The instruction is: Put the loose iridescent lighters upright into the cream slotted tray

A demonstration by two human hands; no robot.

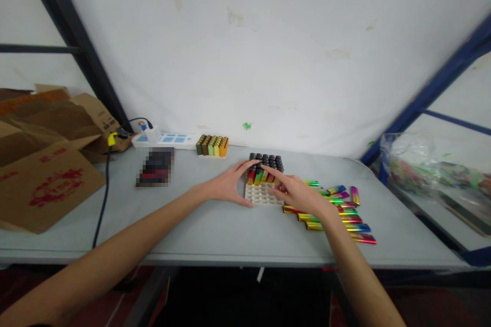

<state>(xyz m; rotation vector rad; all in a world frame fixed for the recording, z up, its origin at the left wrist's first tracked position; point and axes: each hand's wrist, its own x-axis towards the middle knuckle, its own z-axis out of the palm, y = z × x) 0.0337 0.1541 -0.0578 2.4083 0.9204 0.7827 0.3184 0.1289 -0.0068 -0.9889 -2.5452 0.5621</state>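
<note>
In front of me stands a white holder tray (pixel 260 195) with rows of round holes. Its far rows hold upright lighters (pixel 264 174) with black tops and shiny coloured bodies, while the near rows of holes show bare. My left hand (pixel 228 183) curves along the tray's left side, thumb and fingers wide apart, fingertips at the front row of lighters and thumb by the near left corner. My right hand (pixel 293 191) reaches over the tray's right side. Its index finger touches or hovers at a black top; its thumb is apart, over the holes.
Loose shiny lighters (pixel 341 218) lie spread right of the tray. A second block of lighters (pixel 212 146) stands near the wall beside a power strip (pixel 172 139). A blurred dark packet (pixel 155 167), cardboard boxes (pixel 49 179) and a black cable (pixel 103 199) are leftward; a plastic bag (pixel 410 163) is right.
</note>
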